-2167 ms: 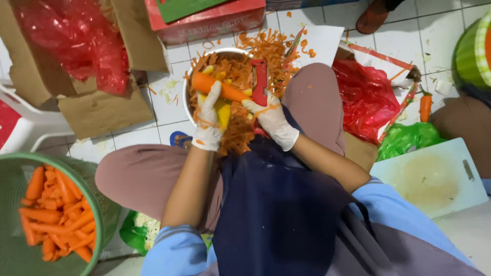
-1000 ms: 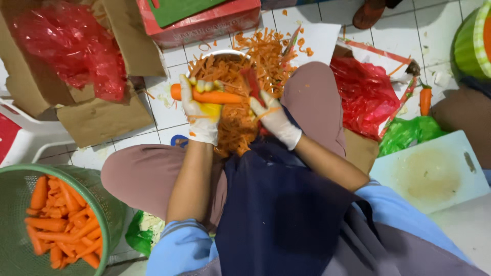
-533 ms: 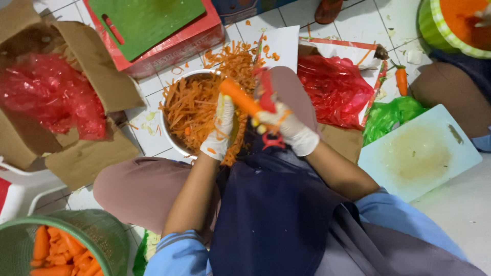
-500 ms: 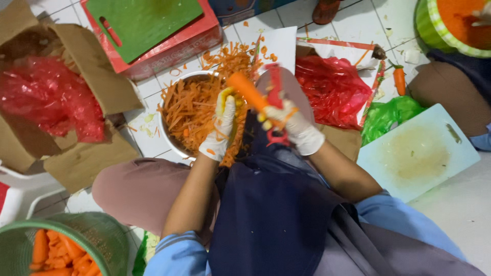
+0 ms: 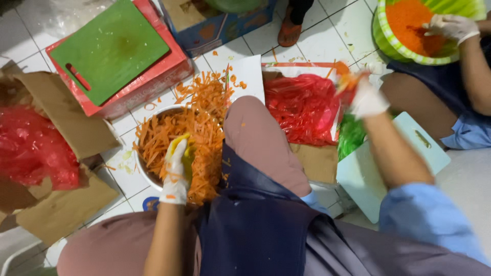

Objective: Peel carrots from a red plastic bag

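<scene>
On the tiled floor (image 5: 327,30), left hand (image 5: 175,171) fingers curl emptily over carrot peelings (image 5: 197,133); right hand (image 5: 365,97) blurred, grip unclear.

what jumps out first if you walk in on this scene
A heap of orange carrot peelings spills over the round white bowl on the tiled floor, with the gloved left hand resting on it. The gloved right hand is blurred beside the crumpled red plastic bag. Top left lies a green cutting board.

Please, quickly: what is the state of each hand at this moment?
Left hand: gloved, over the bowl of carrot peelings; holds no carrot, open or closed cannot be told.
Right hand: gloved, blurred above the red bag; grip cannot be told.
</scene>
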